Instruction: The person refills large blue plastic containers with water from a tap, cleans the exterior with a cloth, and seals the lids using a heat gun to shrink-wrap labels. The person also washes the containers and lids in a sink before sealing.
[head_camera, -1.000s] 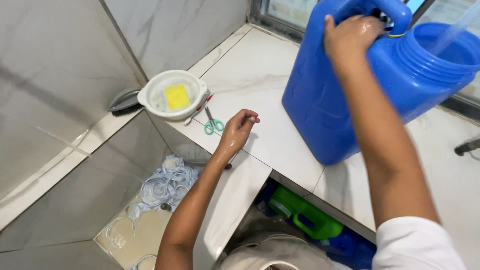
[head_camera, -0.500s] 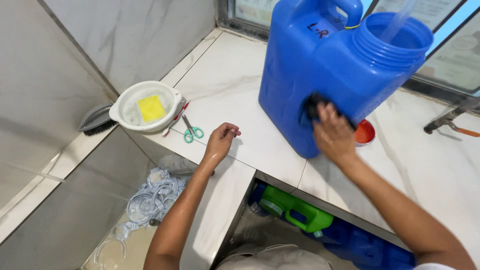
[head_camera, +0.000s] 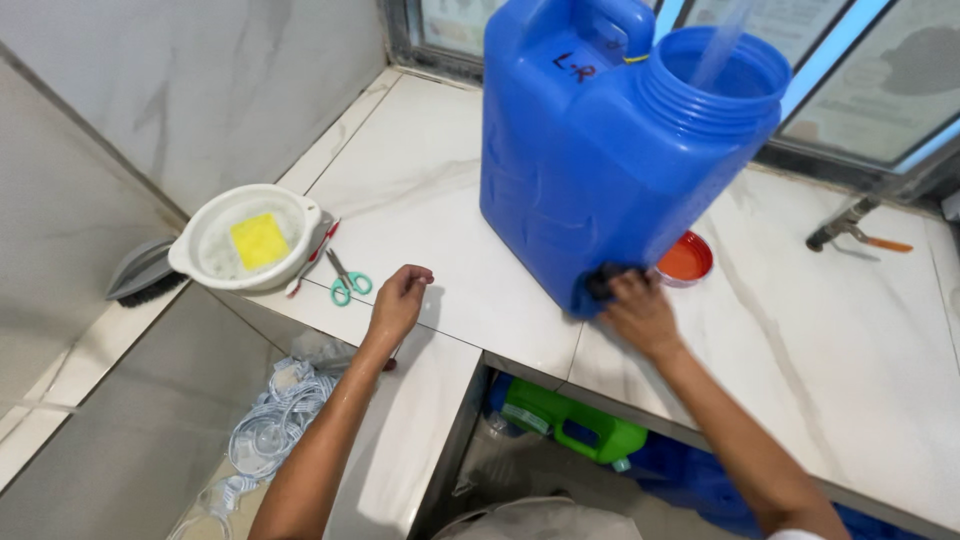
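White marble tiling covers the desk (head_camera: 800, 340) and the walls around it, and I am looking down from above. Nearest me, under the desk, I see a green container (head_camera: 575, 428) and a heap of clear plastic rings (head_camera: 270, 435) on the floor. My left hand (head_camera: 398, 300) rests on the desk edge, fingers loosely curled, holding nothing. My right hand (head_camera: 640, 312) is closed around a small black fitting (head_camera: 602, 280) at the bottom corner of the blue jerrycan (head_camera: 590, 160), which stands tilted on the desk with its wide mouth uncapped. Just beside that hand lies an orange-red lid (head_camera: 688, 262). Left of my left hand lie green-handled scissors (head_camera: 347, 282), then a white bowl (head_camera: 290, 225) with a yellow sponge (head_camera: 259, 240), and a grey brush (head_camera: 145, 275) lower down. Farther right lies an orange-handled tool (head_camera: 855, 228) below the window frame (head_camera: 870, 160).
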